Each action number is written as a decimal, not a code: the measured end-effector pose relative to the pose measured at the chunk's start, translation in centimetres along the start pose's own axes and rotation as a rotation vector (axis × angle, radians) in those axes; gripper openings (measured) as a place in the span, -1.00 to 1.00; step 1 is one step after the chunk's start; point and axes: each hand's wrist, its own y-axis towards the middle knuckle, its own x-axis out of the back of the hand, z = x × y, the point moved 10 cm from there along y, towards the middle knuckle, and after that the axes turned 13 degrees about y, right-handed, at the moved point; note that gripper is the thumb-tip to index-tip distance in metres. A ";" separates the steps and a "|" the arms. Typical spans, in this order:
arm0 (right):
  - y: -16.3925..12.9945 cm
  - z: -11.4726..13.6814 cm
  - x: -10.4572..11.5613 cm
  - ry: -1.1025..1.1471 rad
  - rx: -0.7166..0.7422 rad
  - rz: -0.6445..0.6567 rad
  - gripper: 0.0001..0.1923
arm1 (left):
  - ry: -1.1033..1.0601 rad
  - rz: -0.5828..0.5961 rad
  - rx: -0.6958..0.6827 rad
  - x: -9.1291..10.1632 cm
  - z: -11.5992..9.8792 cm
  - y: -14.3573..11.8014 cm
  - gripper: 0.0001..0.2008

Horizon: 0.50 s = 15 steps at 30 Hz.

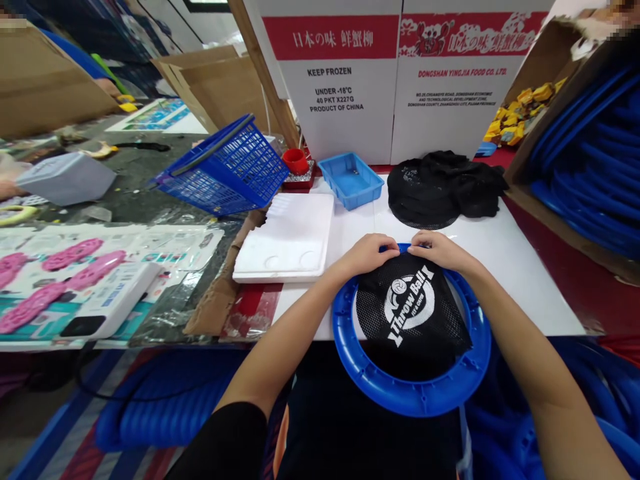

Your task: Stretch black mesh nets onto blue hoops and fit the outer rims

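A blue plastic ring (410,399) lies at the table's front edge and overhangs it toward my body. Inside it hangs black mesh fabric (373,310) with a white "Throw Ball" print. At the ring's far side my left hand (374,253) pinches the top edge of the mesh against the rim. Close beside it, my right hand (434,249) also pinches the mesh edge there, thumb and fingers together. The mesh covers much of the opening, with a gap along its right side. My fingertips hide part of the rim.
Black mesh pieces (445,187) lie in a pile behind the ring. A light-blue tray (353,179), a white foam block (287,237) and a tilted blue basket (227,167) stand to the left. A box of blue rings (590,160) is at right; cartons (345,127) rise behind.
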 end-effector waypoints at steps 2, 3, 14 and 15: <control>0.0 0.0 -0.2 0.044 -0.020 0.037 -0.70 | 0.009 -0.020 -0.001 -0.1 -0.1 0.1 -0.86; 0.0 -0.1 -0.2 0.057 -0.030 0.051 -0.71 | 0.022 -0.026 -0.013 -0.1 -0.2 0.1 -0.88; 0.5 -1.6 -0.2 -0.033 -0.071 -0.043 -0.76 | 0.546 0.060 -0.180 -1.5 -3.9 -1.0 -0.71; 0.4 -1.6 -0.2 -0.034 -0.070 -0.036 -0.75 | 0.567 0.073 -0.191 -1.6 -4.1 -1.1 -0.71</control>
